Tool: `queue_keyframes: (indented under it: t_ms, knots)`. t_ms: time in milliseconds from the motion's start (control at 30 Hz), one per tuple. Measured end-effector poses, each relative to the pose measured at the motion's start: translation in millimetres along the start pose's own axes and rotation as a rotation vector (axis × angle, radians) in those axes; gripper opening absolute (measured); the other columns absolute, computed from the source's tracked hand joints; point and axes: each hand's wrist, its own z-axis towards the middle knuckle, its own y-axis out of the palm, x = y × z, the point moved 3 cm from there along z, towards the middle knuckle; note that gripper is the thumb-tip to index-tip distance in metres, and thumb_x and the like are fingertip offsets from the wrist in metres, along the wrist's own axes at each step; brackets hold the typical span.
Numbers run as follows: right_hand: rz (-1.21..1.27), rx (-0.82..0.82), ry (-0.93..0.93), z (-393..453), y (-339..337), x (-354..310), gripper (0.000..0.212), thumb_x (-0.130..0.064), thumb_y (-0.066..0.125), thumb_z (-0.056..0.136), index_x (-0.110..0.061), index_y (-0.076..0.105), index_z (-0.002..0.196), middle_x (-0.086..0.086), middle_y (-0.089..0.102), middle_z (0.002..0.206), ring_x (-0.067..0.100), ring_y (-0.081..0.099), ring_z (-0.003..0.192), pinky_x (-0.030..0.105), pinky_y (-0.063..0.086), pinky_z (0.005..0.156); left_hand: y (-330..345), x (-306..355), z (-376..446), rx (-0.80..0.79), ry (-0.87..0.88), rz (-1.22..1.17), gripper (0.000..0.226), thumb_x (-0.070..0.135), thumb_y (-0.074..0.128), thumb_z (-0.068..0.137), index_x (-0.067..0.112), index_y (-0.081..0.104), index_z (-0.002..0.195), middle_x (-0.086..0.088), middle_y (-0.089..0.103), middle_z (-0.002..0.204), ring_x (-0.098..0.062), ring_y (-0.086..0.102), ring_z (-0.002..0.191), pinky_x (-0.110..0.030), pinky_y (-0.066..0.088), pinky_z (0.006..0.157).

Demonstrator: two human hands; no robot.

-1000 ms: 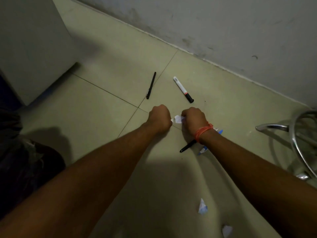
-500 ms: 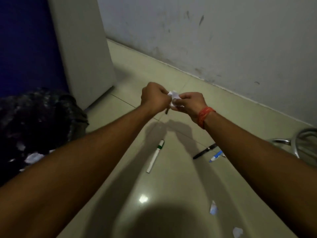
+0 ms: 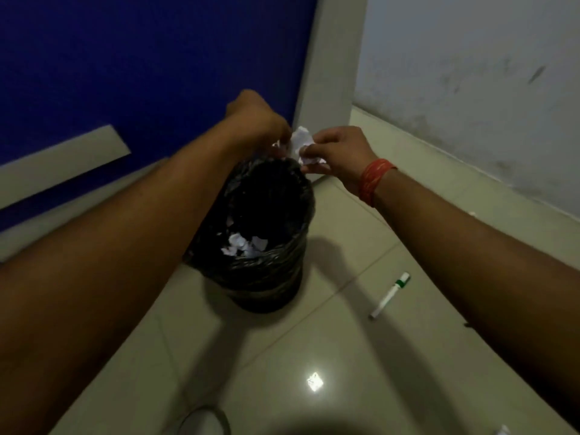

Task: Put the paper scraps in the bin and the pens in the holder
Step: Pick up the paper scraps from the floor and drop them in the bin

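Note:
A round bin lined with a black plastic bag stands on the tiled floor, with several white paper scraps lying inside. Above its far rim my left hand and my right hand, which wears an orange wristband, together pinch a crumpled white paper scrap. A white marker with a green band lies on the floor to the right of the bin. No pen holder is in view.
A dark blue panel with a grey frame rises behind the bin. A stained white wall runs along the right. A bright light reflection shows on the tiles, and a small white scrap lies at the bottom right edge.
Both hands lifted the scrap off the floor and carried it left, over the bin. My view swung left, so the black pens and the blue pen have left the frame.

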Motion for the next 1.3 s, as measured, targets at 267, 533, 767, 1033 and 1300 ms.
queue_keyframes:
  t_ms: [267, 533, 767, 1033, 1300]
  knots:
    - [-1.08, -0.394, -0.332, -14, 63, 9, 0.026, -0.02, 0.075, 0.077, -0.016, 0.075, 0.102, 0.002, 0.073, 0.1, 0.017, 0.065, 0.089, 0.025, 0.047, 0.076, -10, -70, -23, -0.425, -0.387, 0.344, 0.018, 0.007, 0.069, 0.088, -0.004, 0.069, 0.103, -0.018, 0.073, 0.086, -0.017, 0.074, 0.069, -0.027, 0.058, 0.043]
    - [-0.83, -0.346, -0.305, -20, 41, -6, 0.037, -0.01, 0.076, 0.073, -0.015, 0.072, 0.11, 0.005, 0.075, 0.102, 0.018, 0.071, 0.086, 0.028, 0.058, 0.075, 1, -20, -23, -0.404, -0.224, 0.514, 0.014, 0.006, 0.064, 0.091, -0.006, 0.065, 0.098, -0.017, 0.072, 0.076, -0.024, 0.067, 0.062, -0.033, 0.06, 0.061]
    - [-0.541, 0.108, -0.085, -21, -70, 10, 0.016, 0.006, 0.068, 0.078, -0.001, 0.07, 0.093, 0.019, 0.073, 0.084, 0.027, 0.074, 0.072, 0.039, 0.064, 0.069, 78, 73, -35, -0.062, 0.281, 0.522, 0.013, 0.005, 0.065, 0.089, 0.007, 0.053, 0.092, -0.009, 0.056, 0.083, -0.019, 0.059, 0.069, -0.027, 0.045, 0.054]
    - [-0.781, 0.404, 0.341, -94, -252, 71, 0.02, 0.002, 0.075, 0.075, -0.002, 0.073, 0.094, 0.021, 0.073, 0.089, 0.026, 0.071, 0.068, 0.031, 0.06, 0.066, 248, 92, -79, -0.424, 0.386, 0.355, 0.015, 0.011, 0.078, 0.075, 0.004, 0.068, 0.085, -0.011, 0.074, 0.087, -0.025, 0.073, 0.071, -0.031, 0.062, 0.063]
    - [-0.956, 0.476, 0.639, -151, -356, 133, 0.022, 0.002, 0.078, 0.074, -0.007, 0.071, 0.093, 0.021, 0.073, 0.097, 0.028, 0.073, 0.078, 0.037, 0.061, 0.078, 386, 40, -168, -0.854, 0.558, 0.316, 0.03, 0.022, 0.072, 0.076, 0.015, 0.072, 0.105, -0.01, 0.072, 0.106, -0.028, 0.068, 0.099, -0.029, 0.054, 0.083]
